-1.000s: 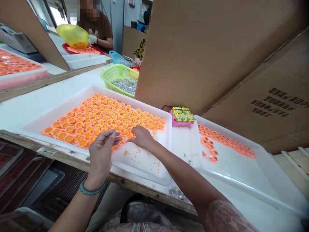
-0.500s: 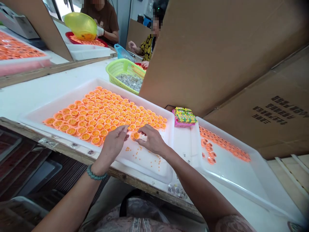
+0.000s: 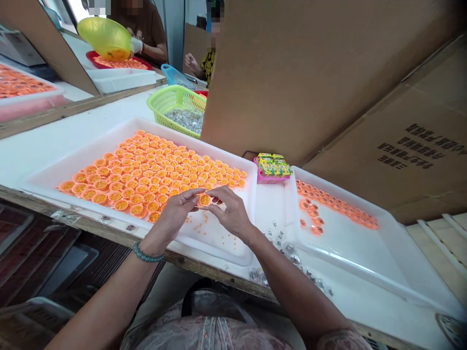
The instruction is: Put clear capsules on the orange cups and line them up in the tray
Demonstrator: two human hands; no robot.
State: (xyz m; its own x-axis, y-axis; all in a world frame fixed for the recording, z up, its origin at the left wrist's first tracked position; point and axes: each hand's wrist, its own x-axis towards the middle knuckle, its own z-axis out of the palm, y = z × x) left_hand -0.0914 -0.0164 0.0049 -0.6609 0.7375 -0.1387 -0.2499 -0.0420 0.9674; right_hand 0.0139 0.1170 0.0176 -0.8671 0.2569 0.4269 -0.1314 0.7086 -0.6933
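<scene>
Left hand (image 3: 177, 209) and right hand (image 3: 233, 211), nearly closed, pinch a round orange plastic cup (image 3: 205, 200); beneath them, a white rectangular plastic tray (image 3: 250, 204).

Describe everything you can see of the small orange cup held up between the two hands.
The small orange cup is round, apparently plastic, with a yellowish-orange middle too small to make out further. Its round face is turned toward the camera. It is held above the white tray, pinched by the right hand; the left hand's fingers are at its other side, seemingly touching it.
</scene>
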